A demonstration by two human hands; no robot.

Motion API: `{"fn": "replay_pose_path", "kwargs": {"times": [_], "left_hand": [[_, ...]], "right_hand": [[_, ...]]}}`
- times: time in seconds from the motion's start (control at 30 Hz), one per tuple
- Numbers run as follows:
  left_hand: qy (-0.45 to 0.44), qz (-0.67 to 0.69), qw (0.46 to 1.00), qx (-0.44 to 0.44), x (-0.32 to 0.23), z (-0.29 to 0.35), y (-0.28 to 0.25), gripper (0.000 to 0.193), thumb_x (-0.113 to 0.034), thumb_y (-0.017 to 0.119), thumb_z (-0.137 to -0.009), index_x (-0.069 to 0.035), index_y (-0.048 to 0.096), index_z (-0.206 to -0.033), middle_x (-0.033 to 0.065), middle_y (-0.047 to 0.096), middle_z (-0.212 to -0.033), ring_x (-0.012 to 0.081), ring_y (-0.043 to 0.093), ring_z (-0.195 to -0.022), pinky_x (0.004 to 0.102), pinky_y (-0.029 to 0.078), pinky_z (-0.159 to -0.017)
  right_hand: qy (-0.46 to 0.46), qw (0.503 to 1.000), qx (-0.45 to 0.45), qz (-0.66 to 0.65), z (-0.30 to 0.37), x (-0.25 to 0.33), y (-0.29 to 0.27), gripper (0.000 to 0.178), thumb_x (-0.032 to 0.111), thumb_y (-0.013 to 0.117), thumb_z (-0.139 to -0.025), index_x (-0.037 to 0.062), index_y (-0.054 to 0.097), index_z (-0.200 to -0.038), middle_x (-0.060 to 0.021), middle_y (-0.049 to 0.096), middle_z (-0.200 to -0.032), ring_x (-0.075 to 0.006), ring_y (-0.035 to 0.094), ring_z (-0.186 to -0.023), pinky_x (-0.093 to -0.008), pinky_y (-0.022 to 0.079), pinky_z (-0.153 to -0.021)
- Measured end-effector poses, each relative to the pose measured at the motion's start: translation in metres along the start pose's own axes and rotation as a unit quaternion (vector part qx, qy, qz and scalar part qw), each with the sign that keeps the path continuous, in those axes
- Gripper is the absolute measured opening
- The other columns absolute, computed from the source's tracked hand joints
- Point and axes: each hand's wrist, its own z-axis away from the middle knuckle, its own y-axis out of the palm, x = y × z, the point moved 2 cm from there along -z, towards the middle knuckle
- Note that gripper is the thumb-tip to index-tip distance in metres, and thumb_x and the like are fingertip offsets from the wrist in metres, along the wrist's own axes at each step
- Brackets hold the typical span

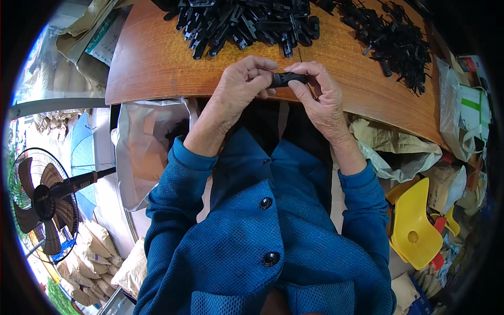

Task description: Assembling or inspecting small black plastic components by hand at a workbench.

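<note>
Between my two hands, just over the table's near edge, is a small black plastic part (287, 79), long and narrow. My left hand (244, 81) pinches its left end, with the fingers curled. On the other end, my right hand (316, 86) has thumb and forefinger closed; a thin dark pin or wire sticks up by the forefinger. What exactly the part is I cannot make out. Beyond my hands lies a big heap of similar black plastic parts (247, 23) on the wooden table (152, 58). Farther right spreads a pile of smaller, thinner black pieces (391, 42).
An open white sack (152, 152) hangs below the table edge on the left, another bag (399, 157) on the right. A black fan (44, 202) stands at far left near stacked brown sacks (89, 257). To my right is a yellow plastic chair (417, 226).
</note>
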Motion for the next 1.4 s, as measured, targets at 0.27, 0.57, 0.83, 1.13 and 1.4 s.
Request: {"fn": "replay_pose_path", "kwargs": {"times": [0.27, 0.57, 0.83, 1.13, 1.4], "left_hand": [[-0.047, 0.371, 0.927, -0.013, 0.034, -0.005, 0.029, 0.026, -0.011, 0.058, -0.093, -0.002, 0.056, -0.117, 0.0084, 0.063, -0.102, 0.0182, 0.061, -0.094, 0.0316, 0.050, -0.087], [0.014, 0.287, 0.950, -0.122, 0.033, -0.032, 0.044, 0.023, -0.007, 0.061, -0.091, -0.001, 0.058, -0.113, 0.0053, 0.062, -0.098, 0.0123, 0.059, -0.086, 0.0258, 0.049, -0.078], [0.107, 0.078, 0.982, -0.132, 0.018, -0.042, 0.045, 0.027, -0.008, 0.065, -0.088, 0.002, 0.058, -0.113, 0.0045, 0.064, -0.095, 0.0089, 0.058, -0.084, 0.0207, 0.046, -0.079], [0.048, 0.151, 0.979, -0.128, 0.033, -0.064, 0.057, 0.016, -0.008, 0.063, -0.088, -0.002, 0.059, -0.103, -0.0014, 0.057, -0.087, 0.0061, 0.051, -0.075, 0.0210, 0.042, -0.070], [0.072, 0.006, 0.989, -0.132, 0.014, -0.081, 0.007, 0.008, -0.006, 0.049, -0.087, -0.002, 0.050, -0.093, 0.0070, 0.056, -0.075, 0.0155, 0.060, -0.068, 0.0293, 0.049, -0.057]], "right_hand": [[-0.067, 0.986, -0.116, 0.098, -0.002, -0.007, 0.003, 0.027, -0.008, 0.065, -0.078, 0.0027, 0.059, -0.103, -0.0125, 0.061, -0.097, -0.0244, 0.062, -0.091, -0.0301, 0.049, -0.080], [0.042, 0.998, -0.042, -0.035, -0.003, -0.018, -0.012, 0.057, 0.010, 0.068, -0.086, 0.0062, 0.037, -0.133, -0.0110, 0.044, -0.127, -0.0204, 0.048, -0.115, -0.0345, 0.040, -0.098], [0.204, 0.955, -0.054, -0.210, -0.024, -0.040, -0.028, 0.044, 0.008, 0.068, -0.086, 0.0038, 0.047, -0.124, -0.0047, 0.050, -0.104, -0.0110, 0.052, -0.095, -0.0250, 0.046, -0.086], [0.174, 0.972, -0.135, -0.084, -0.021, -0.049, -0.038, 0.042, -0.004, 0.066, -0.082, 0.0047, 0.050, -0.120, 0.0001, 0.052, -0.088, -0.0063, 0.051, -0.079, -0.0190, 0.044, -0.071], [0.025, 0.807, -0.128, 0.577, -0.028, -0.035, -0.207, 0.031, 0.019, 0.061, -0.090, 0.0039, 0.055, -0.117, -0.0130, 0.056, -0.109, -0.0273, 0.060, -0.089, -0.0346, 0.051, -0.075]]}}
